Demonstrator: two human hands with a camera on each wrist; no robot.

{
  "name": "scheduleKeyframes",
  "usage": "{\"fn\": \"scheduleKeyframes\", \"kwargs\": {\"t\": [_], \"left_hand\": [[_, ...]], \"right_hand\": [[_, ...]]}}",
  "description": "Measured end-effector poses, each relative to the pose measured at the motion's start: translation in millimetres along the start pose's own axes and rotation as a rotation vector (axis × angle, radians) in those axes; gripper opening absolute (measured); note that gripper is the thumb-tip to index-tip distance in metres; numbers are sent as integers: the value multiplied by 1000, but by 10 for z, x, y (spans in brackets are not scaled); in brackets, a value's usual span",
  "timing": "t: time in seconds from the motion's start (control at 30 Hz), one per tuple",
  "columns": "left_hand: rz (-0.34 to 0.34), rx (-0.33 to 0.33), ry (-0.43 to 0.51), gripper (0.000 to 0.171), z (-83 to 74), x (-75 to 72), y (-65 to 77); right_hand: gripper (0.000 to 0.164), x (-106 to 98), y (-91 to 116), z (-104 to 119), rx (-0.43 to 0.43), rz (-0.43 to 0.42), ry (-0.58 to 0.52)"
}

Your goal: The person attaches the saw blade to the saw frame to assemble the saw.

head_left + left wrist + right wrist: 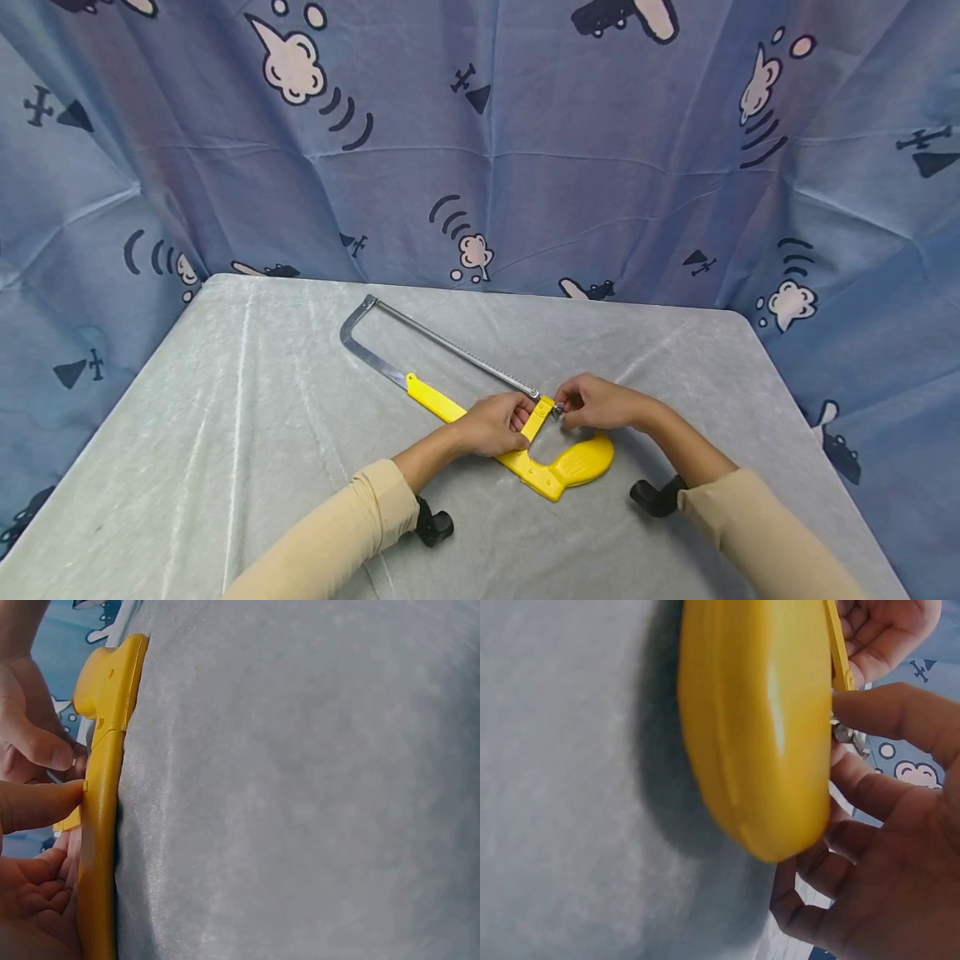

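A hacksaw (435,398) with a yellow grip and a grey metal bow lies on the cloth-covered table, its blade (461,352) on the far side. My left hand (489,427) holds the yellow frame near the handle, thumb pressed on it, as the left wrist view shows on the yellow frame (101,847). At the blade's near end, the thumb and index finger of my right hand (607,406) pinch a small metal wing nut (851,737). The rounded yellow handle (750,735) is below that hand, its other fingers loosely bent beside it.
Grey, slightly creased cloth covers the table (225,433). A blue patterned curtain (480,150) hangs behind the far edge and along both sides. Dark wrist cameras sit under the left cuff (433,525) and the right cuff (656,497).
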State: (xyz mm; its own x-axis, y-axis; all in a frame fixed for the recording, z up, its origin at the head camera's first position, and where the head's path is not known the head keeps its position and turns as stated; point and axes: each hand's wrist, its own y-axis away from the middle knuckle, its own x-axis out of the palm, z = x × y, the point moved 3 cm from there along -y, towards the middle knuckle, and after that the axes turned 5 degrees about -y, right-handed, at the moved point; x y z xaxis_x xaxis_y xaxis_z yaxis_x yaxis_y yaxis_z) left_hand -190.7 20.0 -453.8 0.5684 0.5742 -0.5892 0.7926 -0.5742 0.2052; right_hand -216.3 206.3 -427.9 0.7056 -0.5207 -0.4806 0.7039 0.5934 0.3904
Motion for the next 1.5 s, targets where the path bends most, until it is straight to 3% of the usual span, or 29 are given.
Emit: {"fn": "scheduleKeyframes", "kwargs": {"t": [0.4, 0.67, 1.13, 1.5], "left_hand": [[2, 3, 6, 38, 25, 2, -2], [-1, 18, 10, 37, 26, 11, 4], [2, 27, 15, 38, 16, 5, 7], [6, 29, -3, 38, 1, -3, -2]], "right_hand": [[13, 53, -57, 55, 101, 16, 44], [15, 73, -114, 14, 69, 27, 83], [20, 72, -150, 43, 91, -14, 171], [20, 40, -137, 22, 28, -24, 126]]}}
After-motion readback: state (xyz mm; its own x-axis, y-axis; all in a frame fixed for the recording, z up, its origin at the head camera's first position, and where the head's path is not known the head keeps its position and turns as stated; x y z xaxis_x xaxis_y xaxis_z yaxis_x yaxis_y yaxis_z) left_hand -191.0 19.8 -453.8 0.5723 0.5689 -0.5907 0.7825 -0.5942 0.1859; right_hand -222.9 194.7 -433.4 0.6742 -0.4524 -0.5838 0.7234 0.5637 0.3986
